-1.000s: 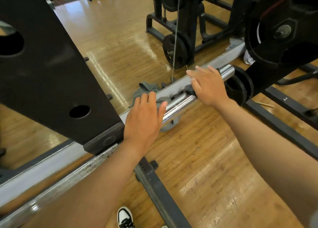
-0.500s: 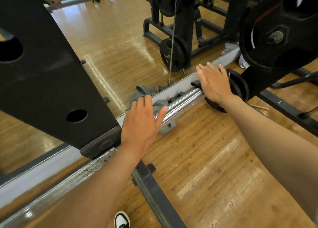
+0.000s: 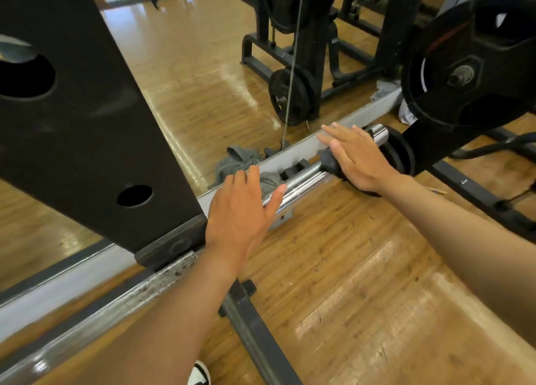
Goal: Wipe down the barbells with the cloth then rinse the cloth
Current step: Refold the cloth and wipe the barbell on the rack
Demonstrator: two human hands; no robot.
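A chrome barbell [image 3: 301,183] lies low along the foot of a wall mirror. My left hand [image 3: 240,210] presses a grey cloth [image 3: 269,180] onto the bar with straight fingers; part of the cloth hangs below the bar. My right hand [image 3: 356,158] lies flat, fingers straight, on the bar's sleeve and a dark collar, just short of the small black plates [image 3: 403,152] at the bar's end. The left stretch of the bar looks dull and speckled.
A black rack upright [image 3: 72,109] stands at the left, against the mirror [image 3: 188,65]. A large black weight plate [image 3: 464,74] hangs at the upper right. A dark steel base rail [image 3: 255,326] crosses the wooden floor under my left arm. My shoe [image 3: 200,373] shows at the bottom.
My right hand slid along the sleeve toward the bar's end and came back a little, so the chrome tip shows again. My left hand stays pressed on the cloth.
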